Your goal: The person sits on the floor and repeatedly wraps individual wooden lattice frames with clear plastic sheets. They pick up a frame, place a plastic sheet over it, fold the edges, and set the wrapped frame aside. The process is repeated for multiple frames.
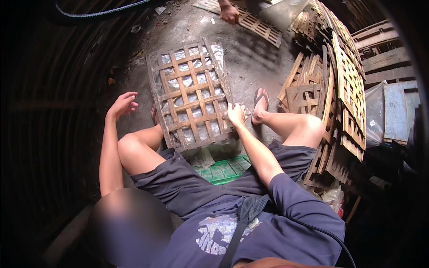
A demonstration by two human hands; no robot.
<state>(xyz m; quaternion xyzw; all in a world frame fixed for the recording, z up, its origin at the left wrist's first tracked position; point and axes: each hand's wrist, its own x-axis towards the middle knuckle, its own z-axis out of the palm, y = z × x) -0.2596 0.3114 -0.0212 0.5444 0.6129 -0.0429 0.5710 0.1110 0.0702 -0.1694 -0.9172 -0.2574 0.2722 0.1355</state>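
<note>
A wooden lattice panel [191,91], with slats woven inside a frame, leans between my legs at the middle of the view. My right hand [237,114] is closed on its right side rail, close to the lower right corner. Raised in the air to the left of the panel, my left hand [123,105] has its fingers loosely bent and apart, with nothing seen in it. Crumpled clear plastic sheeting [217,54] shows behind the panel and through its gaps.
Stacked lattice panels [346,89] stand at the right, with broken pieces [308,85] beside them. Another person's hand [229,14] is near a flat panel [259,27] at the far side. A green plastic crate [223,170] sits between my thighs. Dark ribbed wall is at left.
</note>
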